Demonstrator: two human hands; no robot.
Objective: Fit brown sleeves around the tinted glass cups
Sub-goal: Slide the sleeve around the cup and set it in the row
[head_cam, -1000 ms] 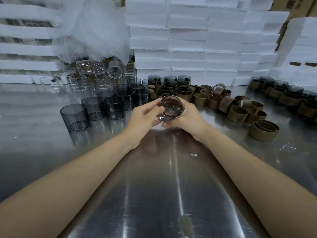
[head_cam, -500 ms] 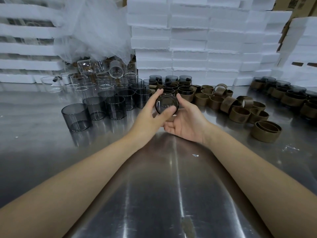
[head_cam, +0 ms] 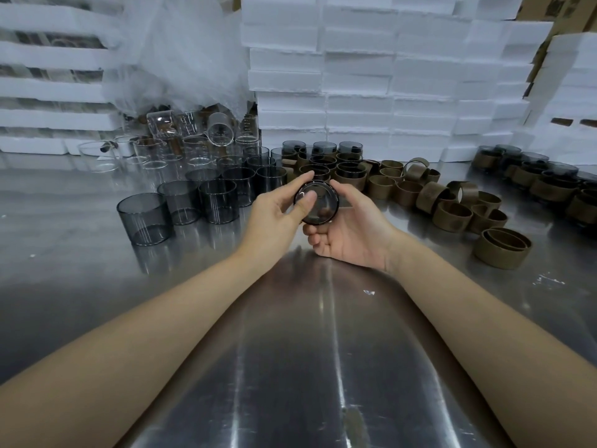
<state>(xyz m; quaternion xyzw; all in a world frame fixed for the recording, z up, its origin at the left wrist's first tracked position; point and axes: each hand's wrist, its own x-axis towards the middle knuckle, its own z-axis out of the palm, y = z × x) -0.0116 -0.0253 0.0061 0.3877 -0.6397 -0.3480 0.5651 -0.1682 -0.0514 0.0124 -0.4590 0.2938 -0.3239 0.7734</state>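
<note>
Nearby, loose sleeves point(head_cam: 449, 223), bare cups point(head_cam: 145, 221).

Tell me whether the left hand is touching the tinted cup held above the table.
Touching. The head view shows the left hand pinching the tinted cup: thumb on its near face, index finger over its top rim.

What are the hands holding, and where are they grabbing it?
A tinted glass cup. The left hand pinches its round end and edge; the right hand cradles its side.
</note>
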